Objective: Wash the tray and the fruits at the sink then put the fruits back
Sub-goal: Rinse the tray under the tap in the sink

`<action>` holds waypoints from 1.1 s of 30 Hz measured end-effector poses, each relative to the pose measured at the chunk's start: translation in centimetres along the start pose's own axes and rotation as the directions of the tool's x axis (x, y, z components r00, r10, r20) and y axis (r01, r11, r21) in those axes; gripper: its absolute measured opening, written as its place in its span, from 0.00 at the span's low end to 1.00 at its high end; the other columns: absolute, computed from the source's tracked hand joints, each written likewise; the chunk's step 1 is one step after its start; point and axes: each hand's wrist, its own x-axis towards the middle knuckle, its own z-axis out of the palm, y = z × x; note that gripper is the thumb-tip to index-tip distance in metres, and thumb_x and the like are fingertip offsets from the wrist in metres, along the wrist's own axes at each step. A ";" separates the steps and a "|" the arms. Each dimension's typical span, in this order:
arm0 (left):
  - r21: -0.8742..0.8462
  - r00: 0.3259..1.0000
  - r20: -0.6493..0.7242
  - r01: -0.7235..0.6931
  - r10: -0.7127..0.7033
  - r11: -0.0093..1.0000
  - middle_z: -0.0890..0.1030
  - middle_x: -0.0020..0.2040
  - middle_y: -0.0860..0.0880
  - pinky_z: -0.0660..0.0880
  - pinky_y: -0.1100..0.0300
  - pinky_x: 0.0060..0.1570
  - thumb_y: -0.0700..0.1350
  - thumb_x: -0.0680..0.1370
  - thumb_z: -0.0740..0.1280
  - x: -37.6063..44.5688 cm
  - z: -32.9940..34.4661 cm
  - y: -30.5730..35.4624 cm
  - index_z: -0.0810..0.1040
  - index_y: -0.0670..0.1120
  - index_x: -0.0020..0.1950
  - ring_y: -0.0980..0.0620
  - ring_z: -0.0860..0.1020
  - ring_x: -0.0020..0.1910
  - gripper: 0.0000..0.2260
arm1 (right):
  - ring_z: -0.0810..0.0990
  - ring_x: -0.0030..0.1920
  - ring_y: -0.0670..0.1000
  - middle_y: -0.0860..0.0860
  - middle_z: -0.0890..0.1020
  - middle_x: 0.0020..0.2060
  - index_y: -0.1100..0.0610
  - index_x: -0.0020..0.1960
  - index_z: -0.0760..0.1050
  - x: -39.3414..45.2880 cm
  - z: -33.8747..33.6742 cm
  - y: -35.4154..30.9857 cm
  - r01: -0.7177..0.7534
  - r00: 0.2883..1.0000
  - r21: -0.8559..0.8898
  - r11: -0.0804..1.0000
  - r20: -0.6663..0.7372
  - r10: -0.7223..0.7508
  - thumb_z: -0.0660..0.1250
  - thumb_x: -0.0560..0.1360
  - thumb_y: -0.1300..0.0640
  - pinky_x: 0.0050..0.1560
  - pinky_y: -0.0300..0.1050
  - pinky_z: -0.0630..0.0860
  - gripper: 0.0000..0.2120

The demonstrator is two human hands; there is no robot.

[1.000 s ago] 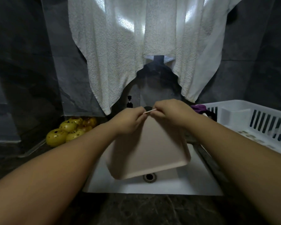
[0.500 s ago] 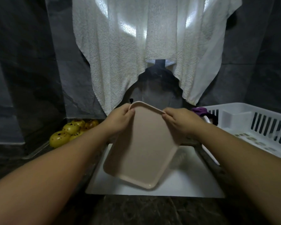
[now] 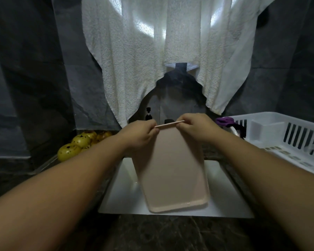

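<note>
The tray (image 3: 172,171) has turned upright again over the sink (image 3: 123,187); both hands, left (image 3: 140,135) and right (image 3: 198,128), pinch its top edge; fruits (image 3: 74,147) lie at nine o'clock.

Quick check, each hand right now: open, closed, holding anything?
Left hand: closed, gripping the top edge of the tray.
Right hand: closed, gripping the same top edge.

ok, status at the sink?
Left hand and right hand grip pale pink plastic tray upright over white sink. Spotted yellow fruits wait left. Nothing blocking.
</note>
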 end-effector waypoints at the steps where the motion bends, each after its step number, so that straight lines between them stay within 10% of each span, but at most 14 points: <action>1: -0.019 1.000 0.018 -0.008 0.008 1.000 0.80 0.47 0.46 0.74 0.49 0.45 0.53 0.86 0.59 0.1 0.3 0.5 0.74 0.47 0.54 0.44 0.78 0.46 0.11 | 0.81 0.55 0.50 0.48 0.85 0.52 0.47 0.57 0.83 0.2 0.6 -0.6 0.030 1.000 -0.004 1.000 -0.001 -0.030 0.66 0.81 0.49 0.46 0.43 0.70 0.09; 9: -0.211 0.984 -0.116 0.112 -0.139 0.971 0.77 0.44 0.51 0.63 0.55 0.41 0.51 0.87 0.59 -0.8 1.2 -1.2 0.73 0.48 0.52 0.47 0.76 0.47 0.09 | 0.80 0.49 0.54 0.50 0.83 0.45 0.51 0.47 0.78 -0.4 2.3 1.4 -0.049 0.997 0.071 0.996 -0.056 0.053 0.62 0.83 0.46 0.40 0.46 0.65 0.12; 16: -0.378 0.958 -0.229 0.078 -0.175 0.923 0.79 0.51 0.52 0.64 0.59 0.45 0.49 0.87 0.60 -0.3 0.4 -1.2 0.79 0.49 0.59 0.51 0.76 0.52 0.10 | 0.80 0.54 0.56 0.52 0.84 0.54 0.47 0.60 0.78 -0.6 2.5 1.1 0.068 0.995 -0.024 0.997 0.072 -0.066 0.59 0.84 0.45 0.51 0.51 0.76 0.12; 20: -0.189 0.986 -0.027 0.159 -0.167 0.969 0.79 0.47 0.51 0.68 0.56 0.45 0.51 0.86 0.62 -0.8 0.4 -3.1 0.78 0.51 0.54 0.49 0.78 0.50 0.07 | 0.79 0.54 0.59 0.54 0.82 0.54 0.47 0.55 0.75 -1.5 2.2 2.3 0.072 0.986 -0.241 0.968 0.163 -0.033 0.57 0.85 0.44 0.45 0.50 0.72 0.12; 24: 0.029 0.978 0.202 -0.064 0.057 0.998 0.74 0.39 0.56 0.66 0.55 0.40 0.53 0.86 0.62 -0.7 2.1 -1.1 0.74 0.54 0.48 0.50 0.75 0.43 0.08 | 0.80 0.54 0.57 0.50 0.82 0.54 0.46 0.60 0.76 -0.4 3.6 -1.0 0.272 0.951 -0.392 0.879 0.248 -0.184 0.55 0.84 0.42 0.43 0.50 0.72 0.15; 29: 0.082 0.990 0.143 -0.001 -0.011 0.997 0.73 0.39 0.56 0.62 0.55 0.40 0.53 0.87 0.60 -1.4 1.3 -3.5 0.73 0.52 0.48 0.50 0.74 0.44 0.10 | 0.79 0.55 0.57 0.52 0.82 0.56 0.48 0.59 0.77 -1.1 0.4 2.0 0.117 0.979 -0.472 0.874 0.204 -0.020 0.56 0.84 0.41 0.49 0.51 0.75 0.16; 33: -0.030 0.987 0.139 -0.073 0.077 0.997 0.74 0.43 0.52 0.65 0.54 0.40 0.51 0.87 0.59 -0.6 2.8 0.0 0.72 0.51 0.51 0.47 0.76 0.45 0.08 | 0.80 0.53 0.55 0.49 0.83 0.55 0.47 0.58 0.79 -0.4 1.2 -0.2 0.217 0.974 -0.457 0.863 0.161 -0.159 0.57 0.83 0.43 0.48 0.51 0.76 0.15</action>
